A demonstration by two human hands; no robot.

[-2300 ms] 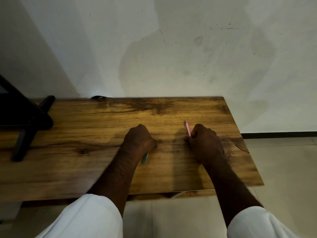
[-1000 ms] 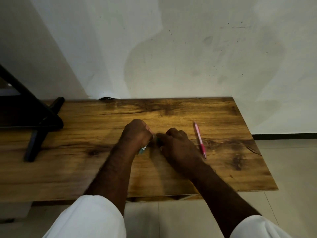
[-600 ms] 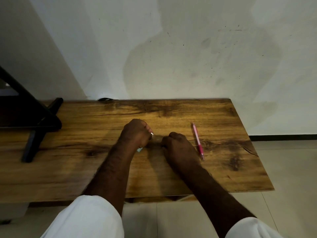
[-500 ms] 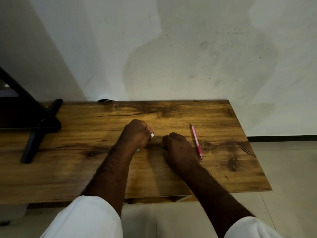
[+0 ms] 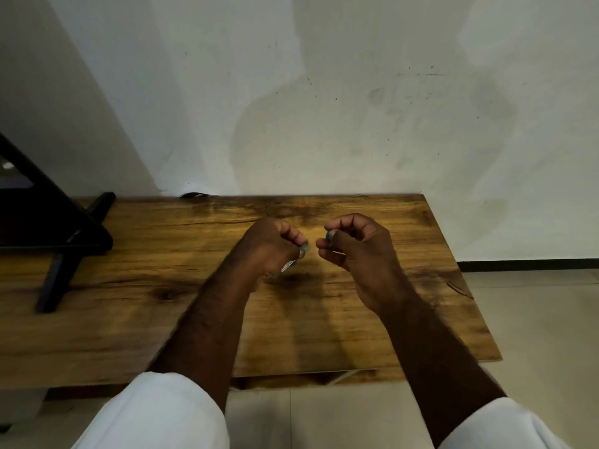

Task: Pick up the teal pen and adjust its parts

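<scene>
Both hands hover just above the wooden table, a small gap between them. My left hand grips a teal and silver pen, whose lower end sticks out under the curled fingers. My right hand pinches a small teal piece between thumb and forefinger, level with the pen's top end. Whether the piece is the pen's cap I cannot tell. No pink pen shows in the head view.
A black stand with splayed legs occupies the table's left end. A white wall runs right behind the table. Tiled floor lies to the right and in front. A dark cable end peeks over the back edge.
My right hand put down a pink pen and joined my left hand at the teal pen. Both hands have now risen and parted, the right one keeping a small teal piece.
</scene>
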